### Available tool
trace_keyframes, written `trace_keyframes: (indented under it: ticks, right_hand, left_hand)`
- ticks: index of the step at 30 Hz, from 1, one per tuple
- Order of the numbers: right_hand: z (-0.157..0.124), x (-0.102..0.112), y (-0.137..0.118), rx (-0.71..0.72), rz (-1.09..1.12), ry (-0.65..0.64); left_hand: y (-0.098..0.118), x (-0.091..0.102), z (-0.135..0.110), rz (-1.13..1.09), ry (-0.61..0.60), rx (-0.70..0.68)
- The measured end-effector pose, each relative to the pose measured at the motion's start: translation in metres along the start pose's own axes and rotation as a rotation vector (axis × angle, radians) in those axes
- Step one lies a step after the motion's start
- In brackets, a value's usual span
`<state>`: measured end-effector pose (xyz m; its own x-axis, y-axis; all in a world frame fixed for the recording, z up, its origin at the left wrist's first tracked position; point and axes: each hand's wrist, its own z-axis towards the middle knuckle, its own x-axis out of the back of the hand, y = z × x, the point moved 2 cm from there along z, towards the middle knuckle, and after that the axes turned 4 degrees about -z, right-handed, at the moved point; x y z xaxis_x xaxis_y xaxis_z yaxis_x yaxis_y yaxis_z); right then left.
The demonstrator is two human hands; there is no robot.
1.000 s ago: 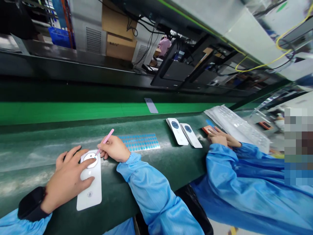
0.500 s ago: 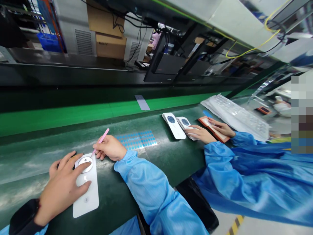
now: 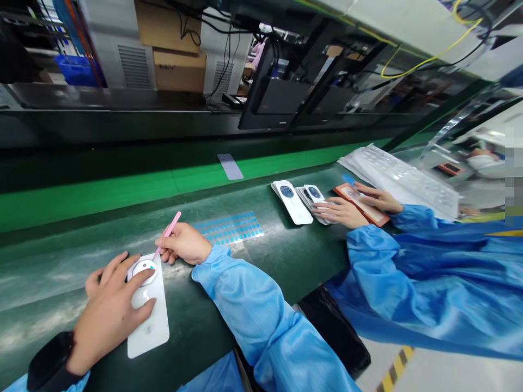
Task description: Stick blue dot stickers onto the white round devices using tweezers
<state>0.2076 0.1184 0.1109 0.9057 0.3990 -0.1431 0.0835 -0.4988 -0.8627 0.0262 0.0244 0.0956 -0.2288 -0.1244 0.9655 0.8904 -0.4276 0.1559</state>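
A white phone back panel (image 3: 157, 321) lies on the green bench, with a round ring (image 3: 141, 265) near its far end. My left hand (image 3: 108, 305) rests over it, fingers spread, its index fingertip on the ring. A small blue spot shows beside that fingertip. My right hand (image 3: 183, 243) is closed around pink tweezers (image 3: 171, 224), whose tip points down at the ring's right edge. Whether the tip touches anything is too small to tell. Just beyond my right wrist lies a clear sheet of blue round stickers (image 3: 231, 227).
A co-worker's hand (image 3: 341, 211) lies at stacked panels (image 3: 314, 193); their other hand is on an orange-framed tray (image 3: 362, 204). Another panel stack (image 3: 295, 204) stands nearby. A grey panel (image 3: 230, 166) lies on the bright green strip, and clear plastic trays (image 3: 402, 174) at right.
The view has shifted slightly. A blue spot now shows by my left index fingertip on the ring. The co-worker's hand and the panels beneath it have shifted. My hands keep nearly the same pose.
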Motion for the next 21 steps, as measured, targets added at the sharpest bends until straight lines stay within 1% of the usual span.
trace_keyframes:
  ticks: [4, 9, 17, 21]
  right_hand:
    - [-0.0006, -0.0006, -0.0009, -0.003, -0.032, -0.013]
    - [-0.0023, -0.001, -0.0031, -0.008, -0.006, 0.003]
    - [0.001, 0.0003, 0.0005, 0.01, -0.036, -0.017]
    - [0.0009, 0.0005, 0.0008, 0.009, -0.026, -0.026]
  left_hand:
    - [0.0014, 0.0021, 0.0009, 0.009, -0.038, 0.045]
    - [0.003, 0.0067, 0.0037, -0.011, -0.041, 0.011]
    - [0.0014, 0.0063, 0.0024, -0.034, -0.072, 0.049]
    - [0.001, 0.0068, 0.0036, -0.034, -0.082, 0.042]
